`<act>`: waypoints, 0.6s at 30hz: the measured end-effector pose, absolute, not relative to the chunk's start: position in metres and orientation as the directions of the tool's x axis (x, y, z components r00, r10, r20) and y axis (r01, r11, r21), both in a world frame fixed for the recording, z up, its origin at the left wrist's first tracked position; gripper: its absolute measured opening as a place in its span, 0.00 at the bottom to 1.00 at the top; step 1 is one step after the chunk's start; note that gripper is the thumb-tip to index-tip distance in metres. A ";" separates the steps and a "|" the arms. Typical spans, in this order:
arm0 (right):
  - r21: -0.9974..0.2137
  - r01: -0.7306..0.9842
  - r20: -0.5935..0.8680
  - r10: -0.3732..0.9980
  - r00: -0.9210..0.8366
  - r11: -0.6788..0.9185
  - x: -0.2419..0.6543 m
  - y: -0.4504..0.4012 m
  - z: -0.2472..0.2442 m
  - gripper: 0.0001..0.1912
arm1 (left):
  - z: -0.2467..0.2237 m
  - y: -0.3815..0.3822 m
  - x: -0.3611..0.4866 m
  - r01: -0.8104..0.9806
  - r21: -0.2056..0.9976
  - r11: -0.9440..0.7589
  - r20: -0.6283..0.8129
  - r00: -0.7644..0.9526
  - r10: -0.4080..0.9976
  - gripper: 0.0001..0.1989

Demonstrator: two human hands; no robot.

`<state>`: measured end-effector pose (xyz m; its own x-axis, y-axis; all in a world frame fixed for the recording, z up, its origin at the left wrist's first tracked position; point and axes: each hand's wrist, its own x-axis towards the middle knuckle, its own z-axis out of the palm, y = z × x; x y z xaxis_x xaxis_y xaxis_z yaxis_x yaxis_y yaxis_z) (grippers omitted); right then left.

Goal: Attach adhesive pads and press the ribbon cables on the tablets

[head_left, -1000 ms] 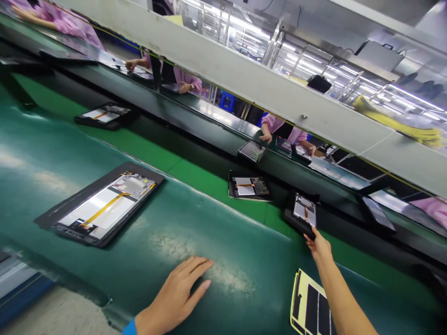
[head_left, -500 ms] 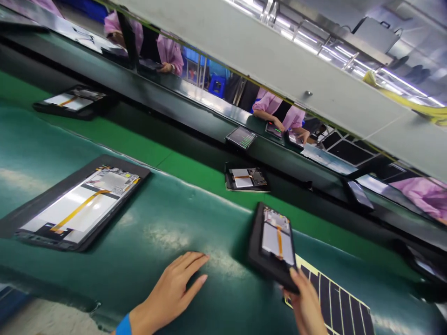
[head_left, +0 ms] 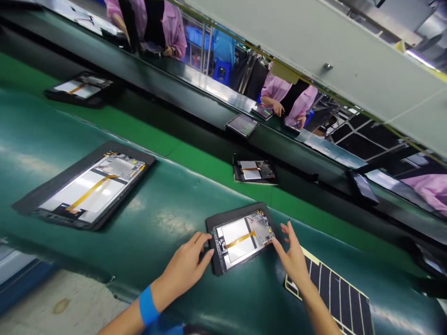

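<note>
An opened tablet (head_left: 239, 242) lies on a black foam pad (head_left: 218, 223) on the green bench, its battery, board and orange ribbon cable facing up. My left hand (head_left: 186, 265), with a blue band at the wrist, has its fingertips at the pad's left edge, thumb and fingers apart. On the other side is my right hand (head_left: 293, 256), fingers spread, the thumb close to the tablet's right corner; whether it touches I cannot tell. Just right of that hand lies a sheet of black adhesive strips (head_left: 331, 288) on yellowish backing, partly covered by my forearm.
Another opened tablet (head_left: 94, 188) on a black pad lies to the left. Along the green conveyor belt (head_left: 185, 156) sit further tablets (head_left: 256, 170). Across the line, people in pink sleeves (head_left: 174, 28) handle devices. A pale beam (head_left: 296, 42) crosses overhead.
The tablet on its pad came down from my right hand onto the bench, moving left and turning. My right hand let go and opened; my left hand moved to the pad's edge.
</note>
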<state>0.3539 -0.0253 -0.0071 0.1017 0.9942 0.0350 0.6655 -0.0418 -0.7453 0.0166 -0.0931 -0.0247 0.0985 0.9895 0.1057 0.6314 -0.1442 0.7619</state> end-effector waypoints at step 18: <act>-0.451 0.721 0.298 0.850 -0.435 0.527 0.308 -0.100 0.003 0.28 | -0.015 -0.078 0.002 0.753 0.650 -0.099 0.053 0.085 0.995 0.02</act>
